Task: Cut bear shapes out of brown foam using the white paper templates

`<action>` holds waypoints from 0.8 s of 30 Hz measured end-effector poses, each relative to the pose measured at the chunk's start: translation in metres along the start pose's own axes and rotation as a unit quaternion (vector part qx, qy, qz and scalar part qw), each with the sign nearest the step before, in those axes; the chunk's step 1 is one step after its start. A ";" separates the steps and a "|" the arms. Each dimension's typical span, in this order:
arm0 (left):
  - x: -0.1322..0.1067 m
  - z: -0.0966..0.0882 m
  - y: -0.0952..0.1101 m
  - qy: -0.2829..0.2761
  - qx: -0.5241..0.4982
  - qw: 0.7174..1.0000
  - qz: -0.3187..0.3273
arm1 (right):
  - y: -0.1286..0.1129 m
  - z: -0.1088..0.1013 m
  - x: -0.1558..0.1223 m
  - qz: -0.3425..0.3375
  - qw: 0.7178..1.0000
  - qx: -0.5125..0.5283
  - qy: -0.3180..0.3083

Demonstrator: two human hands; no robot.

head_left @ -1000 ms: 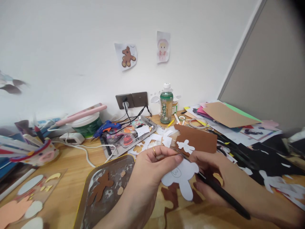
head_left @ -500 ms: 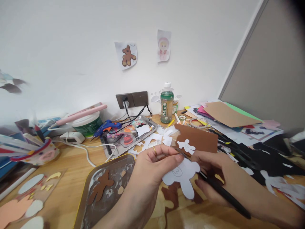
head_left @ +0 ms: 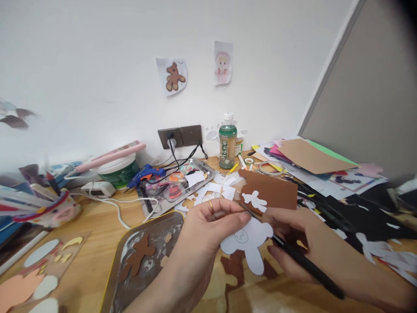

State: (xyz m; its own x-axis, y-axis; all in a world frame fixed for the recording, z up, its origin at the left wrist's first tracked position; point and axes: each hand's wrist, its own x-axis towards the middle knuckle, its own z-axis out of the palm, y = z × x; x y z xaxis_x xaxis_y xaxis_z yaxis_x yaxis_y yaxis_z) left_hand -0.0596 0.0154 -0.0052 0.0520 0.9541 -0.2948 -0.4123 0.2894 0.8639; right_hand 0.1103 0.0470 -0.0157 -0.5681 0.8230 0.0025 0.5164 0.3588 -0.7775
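Observation:
My left hand (head_left: 211, 230), a ring on one finger, pinches the upper edge of a white paper bear-shaped cutout (head_left: 252, 250) between thumb and fingers. A circled "3" is marked on the cutout. In my right hand (head_left: 299, 239) is a slim black pen-like tool (head_left: 308, 265); its front end reaches the cutout's edge by my left fingertips, and its tip is hard to make out. Beneath the cutout lie brown paper scraps (head_left: 233, 267). Just beyond my hands, a smaller white bear cutout (head_left: 254, 200) rests on a sheet of brown card (head_left: 276, 189).
At the left, a tray (head_left: 112, 261) carries a brown bear shape (head_left: 138, 256). Behind it are a blue glue gun (head_left: 146, 174), white cables and a pen holder (head_left: 61, 213). A drink bottle (head_left: 227, 143) stands near the wall; coloured paper (head_left: 319, 156) and black scraps lie right.
The white cutout has tilted slightly, its lower end dropping a little. Both hands keep nearly the same place and grip.

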 end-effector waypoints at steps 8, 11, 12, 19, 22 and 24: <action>0.002 -0.006 0.006 -0.009 0.051 0.999 0.003 | 0.007 -0.007 -0.003 -0.013 0.998 -0.053 -0.020; 0.002 -0.008 0.009 0.008 0.090 0.996 0.016 | 0.008 -0.013 -0.002 -0.010 0.997 -0.074 -0.023; 0.002 -0.009 0.010 0.012 0.095 0.995 0.021 | 0.008 -0.015 -0.001 -0.006 0.998 -0.062 -0.025; 0.002 -0.008 0.008 0.011 0.110 0.994 0.017 | 0.004 -0.012 0.005 -0.018 0.991 0.133 0.009; 0.003 -0.006 0.006 -0.015 0.104 0.994 0.001 | 0.005 -0.003 0.004 -0.051 0.988 0.142 0.022; 0.004 -0.005 0.002 -0.015 0.078 0.997 0.000 | 0.005 0.001 0.004 -0.053 0.986 0.156 0.027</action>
State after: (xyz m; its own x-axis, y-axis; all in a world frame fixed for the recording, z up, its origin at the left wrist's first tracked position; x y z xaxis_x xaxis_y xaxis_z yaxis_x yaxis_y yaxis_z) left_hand -0.0645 0.0197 -0.0064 0.0794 0.9555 -0.2840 -0.2664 0.2948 0.9177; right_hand 0.1097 0.0516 -0.0203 -0.5682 0.8140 0.1205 0.2303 0.2979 -0.9264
